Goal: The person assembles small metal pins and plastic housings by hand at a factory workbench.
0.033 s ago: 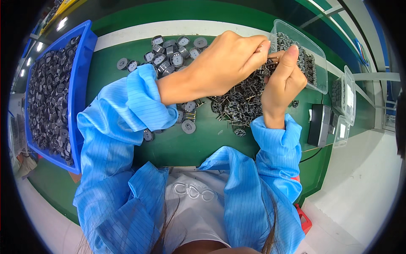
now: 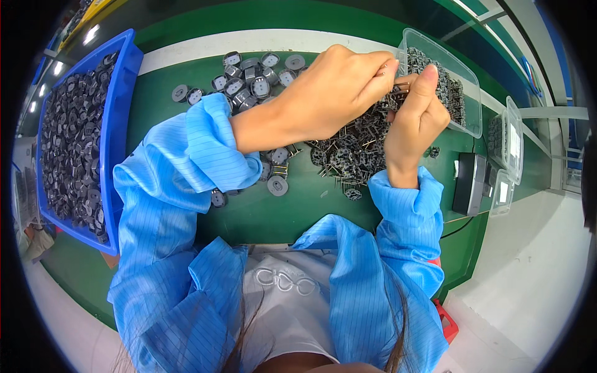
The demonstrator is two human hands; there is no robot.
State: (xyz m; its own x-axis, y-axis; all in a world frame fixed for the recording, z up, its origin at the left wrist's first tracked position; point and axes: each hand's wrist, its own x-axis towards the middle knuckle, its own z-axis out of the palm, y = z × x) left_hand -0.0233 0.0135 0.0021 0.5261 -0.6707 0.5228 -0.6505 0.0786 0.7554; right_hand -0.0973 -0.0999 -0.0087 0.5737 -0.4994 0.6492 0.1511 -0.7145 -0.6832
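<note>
My left hand (image 2: pixel 336 90) reaches across the green table, its thumb and fingers pinched together; what lies between the fingertips is too small to make out. Close beside it, my right hand (image 2: pixel 418 118) is closed on a small black part with metal pins (image 2: pixel 400 91), partly hidden by the fingers. Both hands are above a heap of similar black pinned parts (image 2: pixel 351 152). Under and around my left forearm lie loose round grey-and-black parts (image 2: pixel 250 71), a few more of them near the sleeve, such as a grey disc-topped one (image 2: pixel 277 185).
A blue bin (image 2: pixel 127 112) full of dark round parts stands at the left. At the far right is a clear plastic tub (image 2: pixel 471 124) of pinned parts. A black box-shaped device (image 2: pixel 469 184) with a cable and smaller clear containers (image 2: pixel 502 193) sit at the right edge.
My right hand has shifted very slightly to the left. My left hand keeps its place and its pinch.
</note>
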